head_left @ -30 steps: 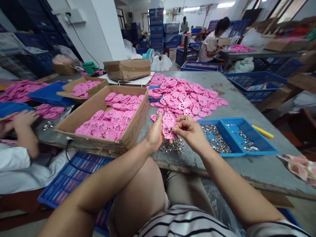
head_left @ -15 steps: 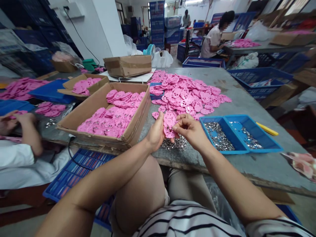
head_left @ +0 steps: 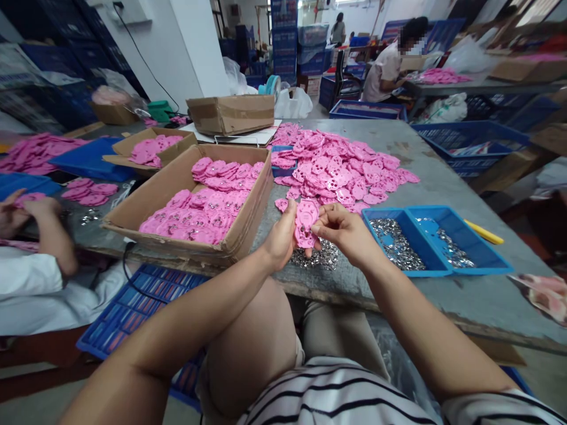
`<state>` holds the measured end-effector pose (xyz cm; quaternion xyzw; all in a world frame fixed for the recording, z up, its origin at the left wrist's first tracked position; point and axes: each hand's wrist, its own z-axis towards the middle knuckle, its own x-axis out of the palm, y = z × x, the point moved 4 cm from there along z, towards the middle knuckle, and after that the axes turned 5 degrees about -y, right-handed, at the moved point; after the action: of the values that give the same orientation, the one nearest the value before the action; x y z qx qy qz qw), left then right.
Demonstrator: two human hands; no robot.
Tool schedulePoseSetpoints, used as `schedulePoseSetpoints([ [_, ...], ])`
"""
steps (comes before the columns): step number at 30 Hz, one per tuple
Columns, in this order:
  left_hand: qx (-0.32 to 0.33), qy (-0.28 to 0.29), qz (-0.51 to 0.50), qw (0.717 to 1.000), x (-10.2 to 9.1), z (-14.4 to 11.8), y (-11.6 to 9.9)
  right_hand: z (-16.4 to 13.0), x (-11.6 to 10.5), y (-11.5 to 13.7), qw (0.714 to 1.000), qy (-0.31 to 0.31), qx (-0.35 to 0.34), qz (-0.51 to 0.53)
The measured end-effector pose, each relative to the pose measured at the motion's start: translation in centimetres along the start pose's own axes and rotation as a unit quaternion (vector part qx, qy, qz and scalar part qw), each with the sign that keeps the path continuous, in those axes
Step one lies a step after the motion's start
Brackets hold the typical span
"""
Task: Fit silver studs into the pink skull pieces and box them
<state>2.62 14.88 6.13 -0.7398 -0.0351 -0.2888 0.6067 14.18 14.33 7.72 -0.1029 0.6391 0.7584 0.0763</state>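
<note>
My left hand [head_left: 282, 236] is closed around the left side of a pink plastic piece [head_left: 306, 219], thumb along its edge. The piece is flat, with a wavy outline and small holes, and is held tilted up above the table. My right hand [head_left: 340, 229] pinches at its lower right edge; whatever sits between thumb and forefinger is too small to make out. Under both hands lies a heap of small shiny metal parts [head_left: 325, 257]. Behind them spreads a large pile of similar pink pieces [head_left: 341, 165].
Left of my hands stands a cardboard box [head_left: 248, 227] with stacked pink pieces. To the right is a two-part blue tray [head_left: 450, 273] of metal parts, with a yellow tool [head_left: 484, 232] beside it. A co-worker's hands [head_left: 38, 209] work at the far left.
The view has shifted slightly. Both hands keep nearly the same pose on the pink piece, with the right fingers still at its lower right edge.
</note>
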Motion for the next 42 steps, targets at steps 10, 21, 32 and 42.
schedulePoseSetpoints([
  [10,-0.029,0.012,0.014,0.999,-0.1,0.2,0.3,0.5,-0.1,-0.6,0.998,0.034,-0.006,-0.046],
  [21,-0.053,0.011,0.009,0.998,0.0,0.4,0.5,0.3,0.0,-1.0,0.997,0.063,0.033,-0.003],
  [32,-0.073,0.003,-0.013,0.997,-0.2,0.5,0.7,0.1,-0.1,-2.4,0.998,-0.04,0.004,-0.047],
  [42,-0.049,0.042,0.041,0.997,-0.2,-0.1,0.8,0.1,-7.5,-4.4,0.977,-0.206,0.01,-0.059],
])
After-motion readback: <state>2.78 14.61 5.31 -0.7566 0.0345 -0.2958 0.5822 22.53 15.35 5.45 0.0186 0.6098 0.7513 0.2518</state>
